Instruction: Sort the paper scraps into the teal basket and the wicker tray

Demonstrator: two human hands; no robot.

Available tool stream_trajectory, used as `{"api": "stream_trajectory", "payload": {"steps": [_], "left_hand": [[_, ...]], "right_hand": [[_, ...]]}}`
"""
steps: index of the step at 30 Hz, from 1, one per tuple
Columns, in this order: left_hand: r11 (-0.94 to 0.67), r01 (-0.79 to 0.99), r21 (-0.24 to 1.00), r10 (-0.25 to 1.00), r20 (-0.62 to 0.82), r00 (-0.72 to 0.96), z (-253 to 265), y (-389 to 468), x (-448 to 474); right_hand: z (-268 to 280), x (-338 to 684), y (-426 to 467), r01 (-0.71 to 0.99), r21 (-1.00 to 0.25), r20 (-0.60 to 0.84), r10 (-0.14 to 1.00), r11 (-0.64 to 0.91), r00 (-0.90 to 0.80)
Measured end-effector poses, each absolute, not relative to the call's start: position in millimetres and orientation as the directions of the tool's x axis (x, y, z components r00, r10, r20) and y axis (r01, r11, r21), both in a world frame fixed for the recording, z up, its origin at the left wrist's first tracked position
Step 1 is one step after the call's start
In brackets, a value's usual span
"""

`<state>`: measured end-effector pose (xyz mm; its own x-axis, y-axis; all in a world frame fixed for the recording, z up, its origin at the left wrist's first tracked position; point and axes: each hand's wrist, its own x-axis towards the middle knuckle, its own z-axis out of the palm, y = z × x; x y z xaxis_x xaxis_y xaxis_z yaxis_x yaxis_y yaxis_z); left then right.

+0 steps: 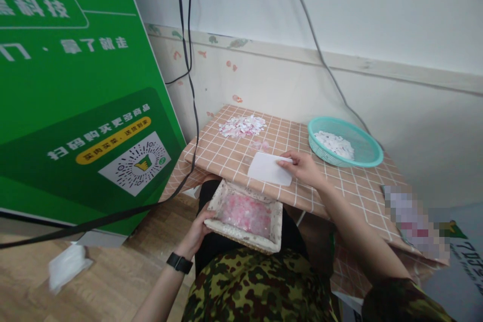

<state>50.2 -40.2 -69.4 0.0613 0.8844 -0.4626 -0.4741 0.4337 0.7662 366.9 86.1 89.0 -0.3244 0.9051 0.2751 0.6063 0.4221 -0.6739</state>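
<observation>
My left hand grips the left rim of a shallow rectangular tray, off-white and stained, held tilted over my lap at the table's front edge. Pink and clear, shiny bits cover its bottom. Between thumb and fingers, my right hand pinches the right side of a white card, which lies low over the table near its front edge. Just beyond the card are a few pale pink scraps. Farther back sits a pile of small white and pink pieces.
A turquoise plastic basket holding white pieces stands at the right of the table with its checked cloth. A black cable hangs down left of the table, before a green cabinet. A white plastic bag lies on the floor.
</observation>
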Motion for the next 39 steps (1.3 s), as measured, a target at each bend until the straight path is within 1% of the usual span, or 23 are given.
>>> {"api": "stream_trajectory", "payload": {"steps": [5, 9, 11, 13, 15, 18, 20, 24, 25, 29, 30, 35, 39], "left_hand": [[0.426, -0.466, 0.775, 0.892, -0.446, 0.073, -66.8, -39.9, 51.1], [0.426, -0.458, 0.780, 0.892, -0.447, 0.067, -65.1, -40.4, 51.3], [0.422, -0.462, 0.780, 0.893, -0.446, 0.064, -64.5, -40.8, 51.3], [0.421, -0.469, 0.776, 0.892, -0.449, 0.057, -64.3, -40.8, 51.3], [0.429, -0.474, 0.769, 0.886, -0.460, 0.055, -65.0, -40.5, 51.4], [0.436, -0.479, 0.762, 0.881, -0.469, 0.057, -67.5, -39.6, 51.2], [0.436, -0.481, 0.760, 0.881, -0.470, 0.056, -69.7, -39.2, 50.7], [0.433, -0.485, 0.760, 0.882, -0.467, 0.055, -73.5, -39.4, 49.0], [0.429, -0.486, 0.761, 0.885, -0.463, 0.056, -74.0, -39.5, 48.7], [0.420, -0.481, 0.769, 0.890, -0.453, 0.053, -74.1, -39.5, 48.8], [0.420, -0.480, 0.770, 0.890, -0.453, 0.052, -73.7, -39.4, 49.0], [0.423, -0.481, 0.768, 0.893, -0.445, 0.074, -72.7, -39.8, 49.3], [0.424, -0.469, 0.774, 0.891, -0.451, 0.062, -73.1, -40.1, 48.6]], "right_hand": [[87.3, 362.6, 78.4, 0.587, -0.700, 0.276, 0.912, 0.407, -0.304], [89.3, 368.4, 77.7, 0.547, -0.733, 0.209, 0.899, 0.405, -0.386], [88.9, 375.8, 83.4, 0.537, -0.752, 0.238, 0.918, 0.382, -0.318], [86.8, 383.5, 92.8, 0.567, -0.744, 0.297, 0.935, 0.354, -0.194], [83.4, 388.5, 103.2, 0.627, -0.707, 0.350, 0.932, 0.329, -0.093], [79.0, 388.3, 114.2, 0.694, -0.652, 0.394, 0.919, 0.305, -0.034], [78.7, 385.6, 116.5, 0.698, -0.647, 0.386, 0.921, 0.308, -0.048], [83.5, 383.6, 114.8, 0.623, -0.686, 0.311, 0.925, 0.376, -0.216], [84.4, 383.7, 114.4, 0.606, -0.700, 0.301, 0.925, 0.378, -0.229], [82.6, 381.7, 113.6, 0.595, -0.727, 0.320, 0.936, 0.343, -0.148], [81.6, 380.6, 113.1, 0.593, -0.729, 0.318, 0.936, 0.342, -0.149], [79.8, 375.2, 110.5, 0.550, -0.756, 0.252, 0.933, 0.355, -0.256], [81.1, 368.5, 108.3, 0.538, -0.769, 0.266, 0.938, 0.345, -0.221]]}}
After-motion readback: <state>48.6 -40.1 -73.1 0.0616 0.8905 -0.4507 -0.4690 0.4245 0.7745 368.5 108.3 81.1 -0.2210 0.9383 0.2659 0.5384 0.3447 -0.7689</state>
